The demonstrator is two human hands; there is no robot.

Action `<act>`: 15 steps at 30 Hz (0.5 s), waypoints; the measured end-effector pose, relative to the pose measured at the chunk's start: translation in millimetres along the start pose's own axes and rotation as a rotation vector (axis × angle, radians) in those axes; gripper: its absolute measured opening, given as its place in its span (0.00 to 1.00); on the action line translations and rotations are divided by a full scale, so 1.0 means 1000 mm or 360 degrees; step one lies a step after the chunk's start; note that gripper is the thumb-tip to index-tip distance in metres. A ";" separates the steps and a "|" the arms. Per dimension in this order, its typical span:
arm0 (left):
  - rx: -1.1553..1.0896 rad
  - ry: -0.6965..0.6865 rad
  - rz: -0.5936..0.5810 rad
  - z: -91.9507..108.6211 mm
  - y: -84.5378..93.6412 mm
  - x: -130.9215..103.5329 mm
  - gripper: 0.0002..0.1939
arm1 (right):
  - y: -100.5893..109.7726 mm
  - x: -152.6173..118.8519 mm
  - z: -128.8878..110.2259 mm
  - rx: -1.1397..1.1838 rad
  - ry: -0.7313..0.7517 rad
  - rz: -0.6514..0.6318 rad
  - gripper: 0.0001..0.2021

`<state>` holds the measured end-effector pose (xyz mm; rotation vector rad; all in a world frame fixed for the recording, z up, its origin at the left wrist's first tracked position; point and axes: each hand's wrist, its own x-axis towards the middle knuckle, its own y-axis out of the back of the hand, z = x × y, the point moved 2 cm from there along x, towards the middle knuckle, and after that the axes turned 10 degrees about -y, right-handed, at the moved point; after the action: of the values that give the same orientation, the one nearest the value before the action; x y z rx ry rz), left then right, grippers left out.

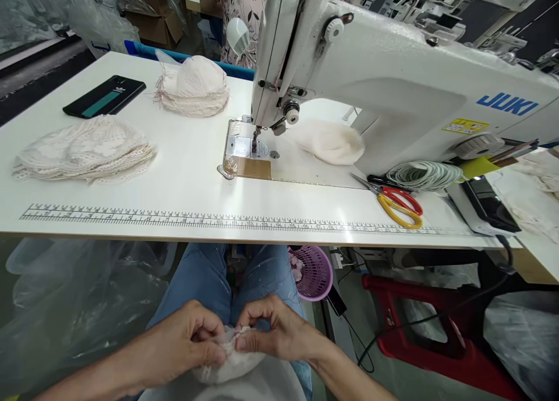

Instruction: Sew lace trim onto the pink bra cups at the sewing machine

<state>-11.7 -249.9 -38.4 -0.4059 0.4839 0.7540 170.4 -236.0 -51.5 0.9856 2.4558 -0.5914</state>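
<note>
Over my lap, a piece of white lacy fabric [233, 363] is gathered between both hands. My left hand [194, 340] pinches its left side between thumb and fingers. Opposite it, my right hand [273, 331] grips the top right edge, thumb pressed on the cloth. The fabric hangs bunched below the fingers, so its full shape is hidden. Beyond the table edge stands a white sewing machine [384, 69], its needle and presser foot [255, 142] over the metal plate. A cream fabric piece [332, 142] lies on the machine bed.
A lace stack [82, 148], a second fabric stack [194, 87] and a dark phone [105, 96] lie on the left of the table. Scissors [399, 209] and coiled cord [425, 175] rest at right. Below are a purple basket [312, 273] and a red stool [437, 331].
</note>
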 end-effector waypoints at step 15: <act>0.0178 0.0061 0.0092 -0.006 0.001 0.001 0.11 | 0.006 -0.006 0.001 -0.0157 -0.0005 -0.0022 0.22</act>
<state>-13.5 -252.1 -43.7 -0.3035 0.5730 0.7722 178.6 -235.7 -50.7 0.9291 2.4652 -0.4711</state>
